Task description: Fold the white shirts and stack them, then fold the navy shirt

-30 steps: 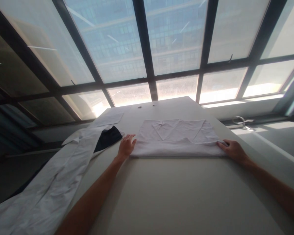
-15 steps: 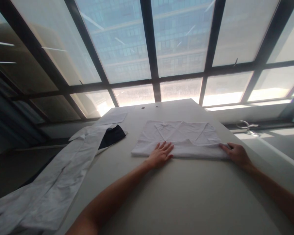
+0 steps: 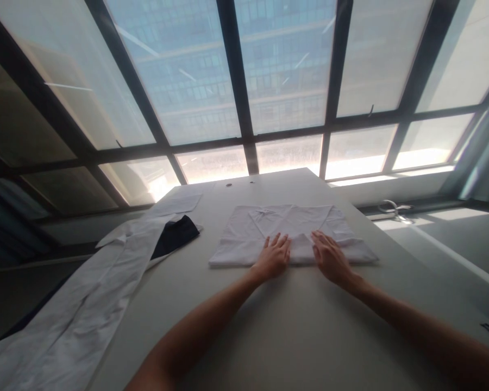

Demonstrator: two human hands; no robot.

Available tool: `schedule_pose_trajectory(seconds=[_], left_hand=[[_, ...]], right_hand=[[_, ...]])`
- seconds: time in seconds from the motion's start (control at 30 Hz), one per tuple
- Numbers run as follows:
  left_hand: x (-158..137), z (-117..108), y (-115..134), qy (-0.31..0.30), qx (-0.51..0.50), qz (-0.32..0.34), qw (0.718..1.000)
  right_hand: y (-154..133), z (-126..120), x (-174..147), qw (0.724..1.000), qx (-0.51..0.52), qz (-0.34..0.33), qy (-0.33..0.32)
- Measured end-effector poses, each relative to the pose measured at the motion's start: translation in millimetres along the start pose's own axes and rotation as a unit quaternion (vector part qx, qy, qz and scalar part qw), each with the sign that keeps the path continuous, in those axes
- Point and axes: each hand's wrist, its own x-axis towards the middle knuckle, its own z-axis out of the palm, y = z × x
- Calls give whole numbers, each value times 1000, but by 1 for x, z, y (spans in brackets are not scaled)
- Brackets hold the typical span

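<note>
A white garment (image 3: 236,251), folded into a flat rectangle, lies on the white table (image 3: 244,347). Its near edge is folded over as a band, with crossing folds visible behind that. My left hand (image 3: 274,256) rests flat on the band, left of the middle, fingers spread a little. To its right, my right hand (image 3: 330,256) lies on the same band with its fingers stretched forward. Neither hand grips the cloth; both press on it from above.
More white cloth (image 3: 101,293) drapes over the table's left side, with a dark navy piece (image 3: 176,235) on it. A flat white sheet (image 3: 179,203) lies behind. Large windows (image 3: 285,65) stand beyond the table. A white curled object (image 3: 394,209) is at the right, off the table.
My right hand has let go of the garment's right end and moved left onto the band, near my left hand. The left hand stays on the cloth. The view has shifted slightly right.
</note>
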Motion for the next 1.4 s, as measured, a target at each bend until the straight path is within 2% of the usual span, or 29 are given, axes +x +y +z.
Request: schedule_pose_trajectory(seconds=[0.1,0.2,0.37,0.7,0.77,0.83,0.9,0.97,1.03,1.1,1.17,1.27,1.4], left_hand=[[13,15,7,-23,3,47,999],[15,24,4,-32,10,57,998],[12,22,4,-22,0,18,1000],[13,17,8,-27,-15,7,1000],[13,17,8,-26,-13,8,1000],[13,18,8,-24,-11,7,1000],[13,18,8,-23,-9,5,1000],[14,18,8,-21,-9,4,1000],[14,19,7,-20,-11,5,1000],[14,19,7,-18,-10,6,1000],[14,19,8,-16,-8,5,1000],[14,17,7,-29,-5,5,1000],[8,9,-6,-67,-4,20,998]], right_hand=[[-43,24,10,994,38,-62,-79],[-52,39,15,991,38,-52,-117],[-11,38,12,986,9,-37,-163],[76,-1,-9,983,-39,-6,-180],[89,-7,-12,986,-45,15,-159],[96,-11,-15,992,-55,47,-107],[93,-15,-18,994,-66,74,-49],[80,-15,-21,995,-66,70,-28],[60,-13,-25,996,-48,32,-61],[42,-9,-27,992,-24,-13,-123],[31,-6,-28,984,-12,-30,-174],[35,-6,-27,979,-28,-3,-204],[60,-10,-29,976,-72,59,-197]])
